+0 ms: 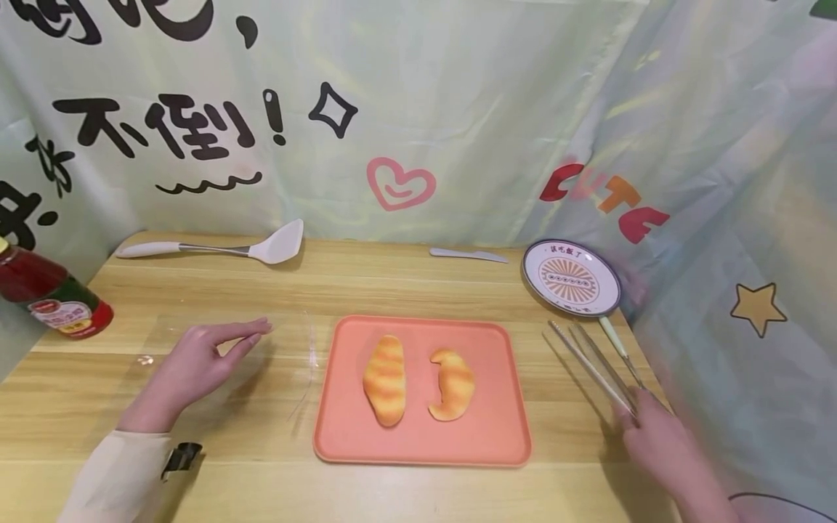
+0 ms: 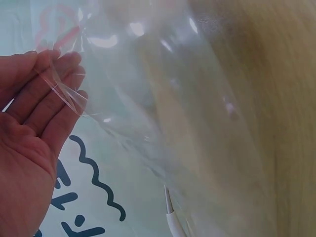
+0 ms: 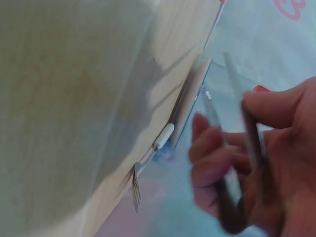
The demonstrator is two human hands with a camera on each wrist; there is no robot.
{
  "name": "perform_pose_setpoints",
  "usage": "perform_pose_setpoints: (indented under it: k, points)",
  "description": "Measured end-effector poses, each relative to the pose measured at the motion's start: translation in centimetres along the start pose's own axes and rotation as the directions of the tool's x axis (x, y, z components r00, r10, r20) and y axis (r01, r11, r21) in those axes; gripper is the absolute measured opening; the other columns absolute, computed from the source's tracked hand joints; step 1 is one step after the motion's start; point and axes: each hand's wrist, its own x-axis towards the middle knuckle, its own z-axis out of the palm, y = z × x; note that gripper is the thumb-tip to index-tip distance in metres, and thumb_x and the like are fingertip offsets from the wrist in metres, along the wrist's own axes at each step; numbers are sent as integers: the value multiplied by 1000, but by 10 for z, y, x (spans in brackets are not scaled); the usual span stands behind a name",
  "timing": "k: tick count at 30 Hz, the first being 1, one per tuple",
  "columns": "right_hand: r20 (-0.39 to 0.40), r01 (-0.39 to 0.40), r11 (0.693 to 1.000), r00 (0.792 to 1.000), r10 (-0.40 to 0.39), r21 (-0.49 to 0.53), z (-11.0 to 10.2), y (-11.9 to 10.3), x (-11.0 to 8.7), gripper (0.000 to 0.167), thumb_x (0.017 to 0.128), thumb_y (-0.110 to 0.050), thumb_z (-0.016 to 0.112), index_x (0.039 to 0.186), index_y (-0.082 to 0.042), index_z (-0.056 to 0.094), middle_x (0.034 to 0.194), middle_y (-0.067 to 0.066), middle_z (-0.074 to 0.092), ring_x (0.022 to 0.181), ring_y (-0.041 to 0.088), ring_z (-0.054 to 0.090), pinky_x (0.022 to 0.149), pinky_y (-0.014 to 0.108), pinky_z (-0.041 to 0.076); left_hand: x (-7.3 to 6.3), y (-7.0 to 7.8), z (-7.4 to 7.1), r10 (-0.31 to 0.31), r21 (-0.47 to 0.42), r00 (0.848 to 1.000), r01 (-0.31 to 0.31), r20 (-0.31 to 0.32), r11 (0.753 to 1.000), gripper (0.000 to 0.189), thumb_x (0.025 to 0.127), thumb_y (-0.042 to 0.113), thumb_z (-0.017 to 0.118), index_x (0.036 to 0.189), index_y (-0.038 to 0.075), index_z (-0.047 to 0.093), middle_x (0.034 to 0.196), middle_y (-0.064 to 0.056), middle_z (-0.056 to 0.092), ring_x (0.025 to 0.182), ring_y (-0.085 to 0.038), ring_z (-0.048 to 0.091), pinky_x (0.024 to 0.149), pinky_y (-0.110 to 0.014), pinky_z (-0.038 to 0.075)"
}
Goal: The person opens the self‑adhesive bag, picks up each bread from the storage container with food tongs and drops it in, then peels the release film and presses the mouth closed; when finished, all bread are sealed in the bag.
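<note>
My left hand (image 1: 203,359) pinches the edge of a clear plastic bag (image 2: 163,98) between thumb and fingers, at the left of the table. The bag spreads from the fingertips over the wood. My right hand (image 1: 667,443) grips metal tongs (image 1: 591,370) at the right; their two arms stand apart with nothing between the tips. Between the hands lies a pink tray (image 1: 425,450) bearing a long bread roll (image 1: 385,381) and a curved croissant (image 1: 455,385).
A white spatula (image 1: 277,245) and a small knife (image 1: 467,254) lie along the back. A patterned plate (image 1: 570,277) sits at the back right, beside a whisk (image 1: 613,338) with a pale handle. A red sauce bottle (image 1: 59,294) stands at the left edge. Printed cloth hangs behind.
</note>
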Motion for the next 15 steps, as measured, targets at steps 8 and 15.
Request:
perform_pose_setpoints:
  k: [8,15]
  points:
    - [-103,87,996,991,-87,-2,-3,-13,-8,50,99,-43,57,120,2,57,77,3,56,69,24,52,58,39,42,0,-1,-1,-12,-29,1000,12,4,1000,25,86,-4,71,110,4,75,112,-10,71,47,1,25,52,-19,37]
    - [-49,144,989,988,-146,-31,-3,-24,-9,52,95,-44,63,121,2,61,80,1,60,71,21,54,63,43,47,0,2,-1,-26,-41,1000,26,14,999,24,87,-3,70,110,4,75,113,-11,71,46,1,23,45,-21,32]
